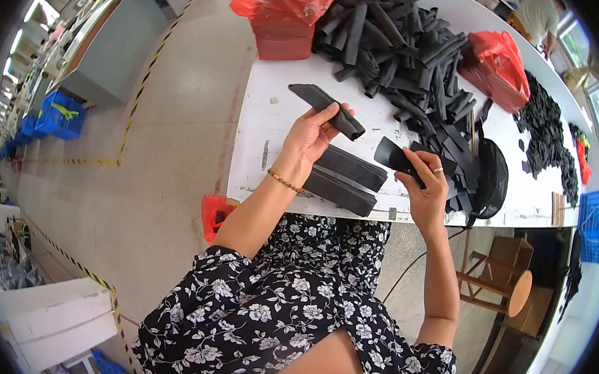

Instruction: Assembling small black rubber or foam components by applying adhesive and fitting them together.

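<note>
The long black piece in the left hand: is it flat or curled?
Curled; the long black piece has a rounded, tube-like near end.

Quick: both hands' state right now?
Left hand: closed on a black rolled tube-like piece.
Right hand: closed, pinching a thin dark curved piece between thumb and fingers.

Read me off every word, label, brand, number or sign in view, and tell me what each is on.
No text can be read anywhere in this view.
Black roll in the left hand, black piece in the right hand: no lettering visible.
Two red bags: nothing legible.
Far-left clutter: too small and blurred to tell.
</note>
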Demonstrator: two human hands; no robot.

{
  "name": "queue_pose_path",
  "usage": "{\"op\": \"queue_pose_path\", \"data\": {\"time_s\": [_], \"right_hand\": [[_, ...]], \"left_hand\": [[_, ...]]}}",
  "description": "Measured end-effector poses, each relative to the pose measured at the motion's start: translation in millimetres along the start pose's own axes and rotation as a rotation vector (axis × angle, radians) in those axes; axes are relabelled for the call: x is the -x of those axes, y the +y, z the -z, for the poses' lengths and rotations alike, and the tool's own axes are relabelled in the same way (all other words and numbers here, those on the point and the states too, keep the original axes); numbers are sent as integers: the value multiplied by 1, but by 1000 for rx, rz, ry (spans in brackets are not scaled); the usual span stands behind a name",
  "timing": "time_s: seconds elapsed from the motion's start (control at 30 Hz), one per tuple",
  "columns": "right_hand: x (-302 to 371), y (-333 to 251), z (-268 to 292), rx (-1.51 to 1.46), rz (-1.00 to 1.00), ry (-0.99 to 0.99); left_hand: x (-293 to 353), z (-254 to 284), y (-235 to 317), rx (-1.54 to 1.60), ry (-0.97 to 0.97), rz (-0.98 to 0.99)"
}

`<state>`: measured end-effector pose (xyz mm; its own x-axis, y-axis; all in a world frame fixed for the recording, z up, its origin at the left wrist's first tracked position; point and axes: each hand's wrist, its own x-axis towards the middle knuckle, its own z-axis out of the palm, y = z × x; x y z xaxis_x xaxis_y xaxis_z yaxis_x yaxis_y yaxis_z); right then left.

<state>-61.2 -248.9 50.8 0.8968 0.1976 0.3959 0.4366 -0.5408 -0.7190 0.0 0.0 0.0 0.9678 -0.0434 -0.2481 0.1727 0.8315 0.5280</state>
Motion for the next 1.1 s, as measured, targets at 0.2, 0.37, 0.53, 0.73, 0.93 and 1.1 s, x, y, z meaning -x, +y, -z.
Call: {"op": "queue_pose_path", "data": {"time_s": [0.2,0.37,0.53,0.73,0.93,1.1], "right_hand": [[-2,-8,0,53,134,-17],[-9,-15,-4,153,223,11],[-17,-15,-6,277,288,30],[-19,-18,-4,470,399,160],[-20,-23,-10,519,463,308],[-19,-39,-20,484,431,325]], "left_hand": [[0,-10,-9,-2,76,22],[3,-17,-16,-69,84,7],[7,-21,-16,-142,53,18],[25,-35,-16,-229,24,-40],[49,-64,-26,-245,3,-315],[55,-71,-32,-373,-10,-622]]}}
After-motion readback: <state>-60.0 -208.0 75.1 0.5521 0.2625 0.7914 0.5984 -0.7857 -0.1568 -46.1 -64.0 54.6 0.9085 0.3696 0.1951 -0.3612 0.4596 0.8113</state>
